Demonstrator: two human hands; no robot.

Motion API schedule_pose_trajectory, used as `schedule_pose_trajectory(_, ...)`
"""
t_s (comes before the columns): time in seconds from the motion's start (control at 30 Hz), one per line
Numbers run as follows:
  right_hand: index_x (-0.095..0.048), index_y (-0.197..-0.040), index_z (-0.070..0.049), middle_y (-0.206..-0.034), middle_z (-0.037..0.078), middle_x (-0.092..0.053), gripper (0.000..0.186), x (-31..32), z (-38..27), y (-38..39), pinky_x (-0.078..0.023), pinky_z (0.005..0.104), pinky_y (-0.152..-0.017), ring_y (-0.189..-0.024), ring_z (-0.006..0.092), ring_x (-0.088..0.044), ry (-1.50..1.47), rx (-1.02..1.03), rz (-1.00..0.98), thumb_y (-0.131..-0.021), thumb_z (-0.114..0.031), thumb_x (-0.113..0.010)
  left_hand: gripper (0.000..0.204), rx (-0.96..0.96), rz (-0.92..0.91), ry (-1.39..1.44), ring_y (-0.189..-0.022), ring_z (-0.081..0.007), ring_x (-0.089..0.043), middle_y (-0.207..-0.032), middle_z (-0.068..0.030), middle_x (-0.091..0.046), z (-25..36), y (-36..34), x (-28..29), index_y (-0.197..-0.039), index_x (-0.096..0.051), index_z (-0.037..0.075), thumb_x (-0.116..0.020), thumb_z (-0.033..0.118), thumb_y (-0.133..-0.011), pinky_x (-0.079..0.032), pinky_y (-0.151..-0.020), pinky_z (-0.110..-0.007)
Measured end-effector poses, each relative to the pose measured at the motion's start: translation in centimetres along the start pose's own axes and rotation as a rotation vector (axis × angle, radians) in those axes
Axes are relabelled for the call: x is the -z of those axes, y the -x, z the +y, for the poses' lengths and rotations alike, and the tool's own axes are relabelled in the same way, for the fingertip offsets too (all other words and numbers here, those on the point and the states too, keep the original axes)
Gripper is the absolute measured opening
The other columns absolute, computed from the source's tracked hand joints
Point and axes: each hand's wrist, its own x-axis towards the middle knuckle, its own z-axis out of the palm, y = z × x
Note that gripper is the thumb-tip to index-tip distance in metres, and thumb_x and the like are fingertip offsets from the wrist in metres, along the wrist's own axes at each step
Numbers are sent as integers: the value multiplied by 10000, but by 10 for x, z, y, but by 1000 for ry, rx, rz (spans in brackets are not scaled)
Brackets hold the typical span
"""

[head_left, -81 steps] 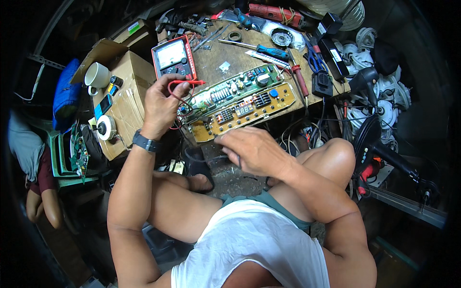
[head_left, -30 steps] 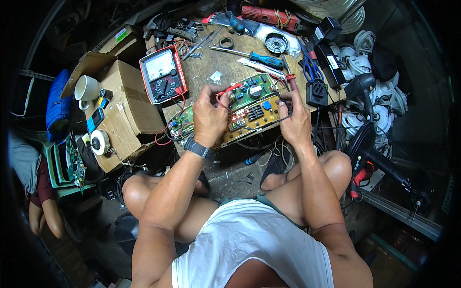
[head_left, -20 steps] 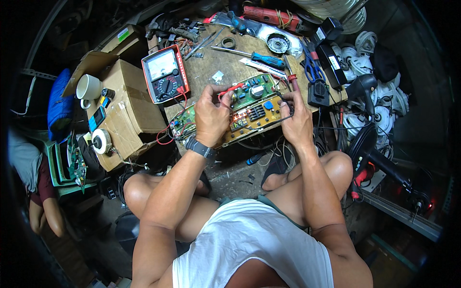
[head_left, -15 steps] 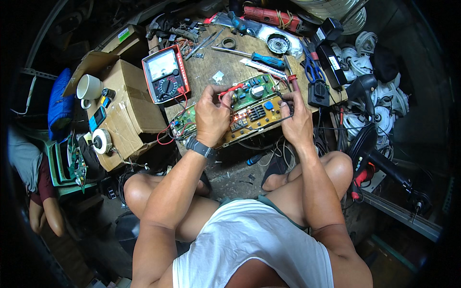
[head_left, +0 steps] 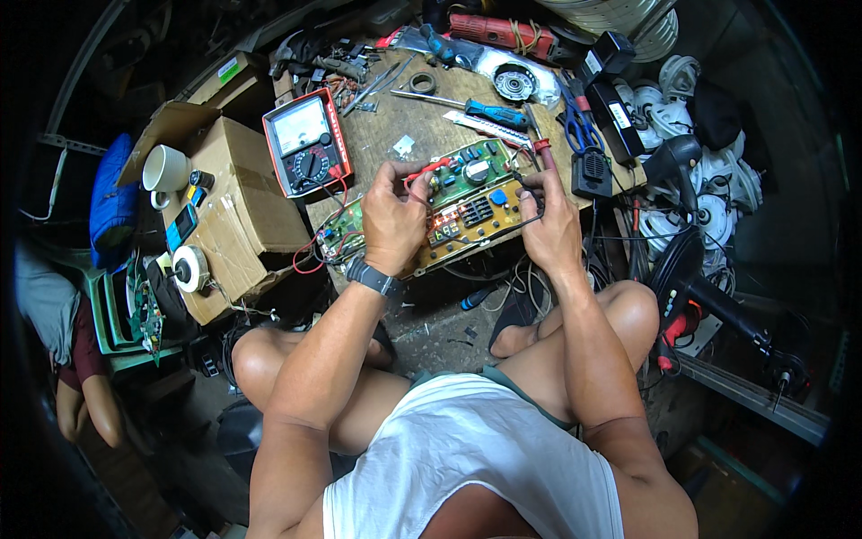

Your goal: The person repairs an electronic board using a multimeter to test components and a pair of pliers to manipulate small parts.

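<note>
My left hand (head_left: 393,220), with a dark watch on its wrist, pinches a red test probe (head_left: 437,167) over the upper edge of a green circuit board (head_left: 462,179). At the board's right end, my right hand (head_left: 551,225) has its fingers closed on a black test probe (head_left: 530,186). Just below the green board lies an orange-brown board (head_left: 499,214) with a lit red display and a blue part. Red leads run left to an analog multimeter (head_left: 311,168) in a red case. Exactly where the probe tips touch is too small to tell.
A wooden bench (head_left: 395,115) carries a blue-handled screwdriver (head_left: 498,112), a tape roll (head_left: 422,83) and blue scissors (head_left: 584,135). To the left stands a cardboard box (head_left: 256,180) with a white mug (head_left: 167,167). White motor parts (head_left: 718,220) pile up at right. Another person's legs (head_left: 94,395) show far left.
Both hands keep their hold on the probes at nearly the same spots. The whole view has shifted very slightly.
</note>
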Motion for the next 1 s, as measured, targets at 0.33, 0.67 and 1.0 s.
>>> schedule_pose_trajectory(0.33,-643,-1226,-61,-1091,221,-792,176,0,-4,1,-595,539,-903,-1050,451,-778,-14,19,2,-1064,-129,-647,185,-31,14,-11,-827,-93,-718,-960,-68,-806,3,1,1,-1152,-745,-17,-817,123,-1056,-575,-726,-274)
schedule_pose_trajectory(0.67,-645,-1242,-22,-1093,208,-823,190,1,-5,1,-612,481,-934,-1050,380,-819,46,33,-4,-1075,-112,-655,194,-53,29,-3,-796,-107,-747,-931,-70,-800,5,0,1,-1150,-738,-21,-819,128,-1055,-585,-697,-275)
schedule_pose_trajectory(1.0,-644,-1252,-50,-1091,220,-807,193,0,-3,1,-600,510,-917,-1042,422,-798,31,39,3,-1072,-121,-648,185,-40,28,28,-801,-106,-755,-947,-72,-796,-1,-1,0,-1154,-729,-21,-806,122,-1067,-588,-694,-274)
